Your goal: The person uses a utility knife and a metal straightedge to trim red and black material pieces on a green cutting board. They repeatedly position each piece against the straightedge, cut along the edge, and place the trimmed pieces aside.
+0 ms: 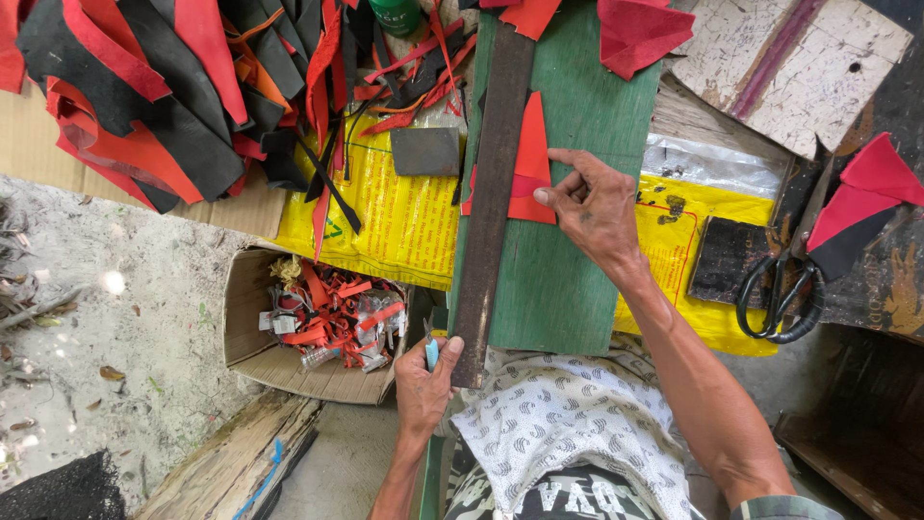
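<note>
Fingers of right hand (599, 207) pin red piece (531, 164) beside ruler (491, 193) edge; left hand (425, 376) grips blue cutter (431, 351).

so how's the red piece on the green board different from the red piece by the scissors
The red piece on the green board lies flat, pinned by the right hand and partly under the dark metal strip. The red piece by the scissors lies free, overlapping black material. Both are red and pointed.
</note>
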The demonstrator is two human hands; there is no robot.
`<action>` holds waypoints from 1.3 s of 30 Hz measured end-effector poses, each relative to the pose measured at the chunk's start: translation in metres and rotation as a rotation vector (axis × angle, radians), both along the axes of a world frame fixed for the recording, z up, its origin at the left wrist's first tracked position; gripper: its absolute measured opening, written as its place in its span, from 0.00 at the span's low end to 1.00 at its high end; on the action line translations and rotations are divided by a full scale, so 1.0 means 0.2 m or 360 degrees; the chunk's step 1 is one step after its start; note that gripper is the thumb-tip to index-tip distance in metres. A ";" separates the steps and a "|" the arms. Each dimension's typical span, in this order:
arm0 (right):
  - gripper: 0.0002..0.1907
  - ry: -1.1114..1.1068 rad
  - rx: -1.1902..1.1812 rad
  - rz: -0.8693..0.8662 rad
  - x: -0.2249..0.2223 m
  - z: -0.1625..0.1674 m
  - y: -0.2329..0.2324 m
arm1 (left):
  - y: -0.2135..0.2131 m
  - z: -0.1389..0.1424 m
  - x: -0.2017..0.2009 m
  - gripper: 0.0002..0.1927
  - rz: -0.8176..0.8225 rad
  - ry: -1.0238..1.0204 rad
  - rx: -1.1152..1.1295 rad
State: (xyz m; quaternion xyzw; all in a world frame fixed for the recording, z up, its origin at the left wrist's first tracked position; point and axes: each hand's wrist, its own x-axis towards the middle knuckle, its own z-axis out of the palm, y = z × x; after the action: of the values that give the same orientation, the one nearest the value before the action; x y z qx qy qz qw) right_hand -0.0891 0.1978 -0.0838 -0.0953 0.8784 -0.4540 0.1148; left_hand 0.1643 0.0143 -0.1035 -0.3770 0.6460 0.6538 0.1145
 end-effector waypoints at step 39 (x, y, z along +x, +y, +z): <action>0.62 0.0411 0.0720 0.0822 -0.32 0.05 -0.14 | -0.07 0.10 -0.99 0.18 0.0051 0.0731 0.0060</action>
State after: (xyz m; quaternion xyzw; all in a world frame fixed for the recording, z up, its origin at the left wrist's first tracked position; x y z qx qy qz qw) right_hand -0.1523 0.1707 -0.0747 -0.3427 0.9108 -0.1885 0.1320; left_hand -0.0339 -0.0003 -0.0826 -0.2263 0.6368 0.7360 -0.0387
